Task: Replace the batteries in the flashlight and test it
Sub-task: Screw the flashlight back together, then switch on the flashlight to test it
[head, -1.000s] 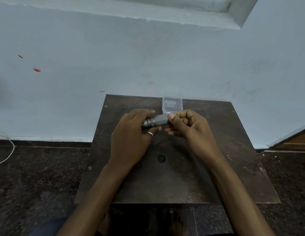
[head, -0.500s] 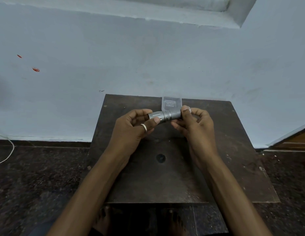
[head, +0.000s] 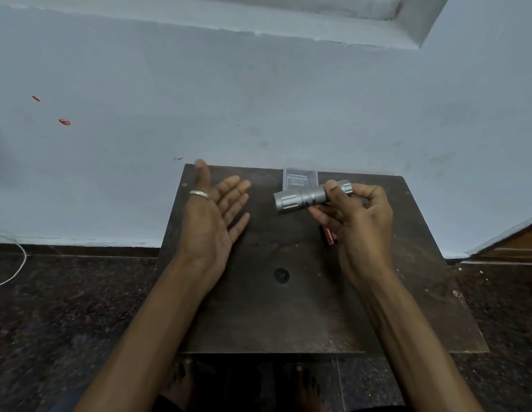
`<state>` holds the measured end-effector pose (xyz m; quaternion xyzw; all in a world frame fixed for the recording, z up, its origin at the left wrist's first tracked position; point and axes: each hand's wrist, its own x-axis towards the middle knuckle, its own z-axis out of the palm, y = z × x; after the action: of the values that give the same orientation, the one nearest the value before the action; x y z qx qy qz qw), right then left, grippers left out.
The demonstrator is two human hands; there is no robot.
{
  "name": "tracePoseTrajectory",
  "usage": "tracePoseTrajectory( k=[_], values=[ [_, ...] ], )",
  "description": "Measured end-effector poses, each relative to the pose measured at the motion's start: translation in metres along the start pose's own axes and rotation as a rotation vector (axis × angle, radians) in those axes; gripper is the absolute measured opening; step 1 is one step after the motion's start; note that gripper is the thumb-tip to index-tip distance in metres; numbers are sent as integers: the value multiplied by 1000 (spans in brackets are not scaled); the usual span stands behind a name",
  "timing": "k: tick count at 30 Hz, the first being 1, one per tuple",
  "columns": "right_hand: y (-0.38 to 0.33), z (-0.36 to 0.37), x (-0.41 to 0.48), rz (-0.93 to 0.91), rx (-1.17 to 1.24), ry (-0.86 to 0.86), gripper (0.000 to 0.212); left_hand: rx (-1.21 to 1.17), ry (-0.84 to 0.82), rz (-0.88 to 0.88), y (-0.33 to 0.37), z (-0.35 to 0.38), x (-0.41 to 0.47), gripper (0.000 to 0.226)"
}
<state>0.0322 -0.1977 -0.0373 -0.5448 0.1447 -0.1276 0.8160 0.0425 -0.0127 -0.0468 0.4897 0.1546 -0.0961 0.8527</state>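
Right hand [head: 360, 221] grip clamps the flashlight [head: 306, 197] (head pointing left); left hand [head: 217, 209] spread open, empty.

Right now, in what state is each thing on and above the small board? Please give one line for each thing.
flashlight: held level above the board, head pointing to the left hand, no beam visible.
right hand: fingers closed on the flashlight's rear half.
left hand: open, palm facing the flashlight, holding nothing.
battery: lying on the board, partly hidden under the right hand.
clear plastic case: lying on the board behind the flashlight.
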Motion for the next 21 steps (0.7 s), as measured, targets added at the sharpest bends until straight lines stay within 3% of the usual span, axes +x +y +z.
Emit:
tracePoseTrajectory(
  k=[5, 14, 21],
  values=[
    [-6, -10, 8, -2, 24, 13, 26, -192, -96, -20, 7, -11, -1, 87],
    [-5, -11, 6, -35, -21, -56, 20, -217, -139, -6, 8, -13, -1, 90],
    [-10, -13, 10, -73, 41, -72, 28, -268, -117, -7, 10, -12, -1, 88]
  ],
)
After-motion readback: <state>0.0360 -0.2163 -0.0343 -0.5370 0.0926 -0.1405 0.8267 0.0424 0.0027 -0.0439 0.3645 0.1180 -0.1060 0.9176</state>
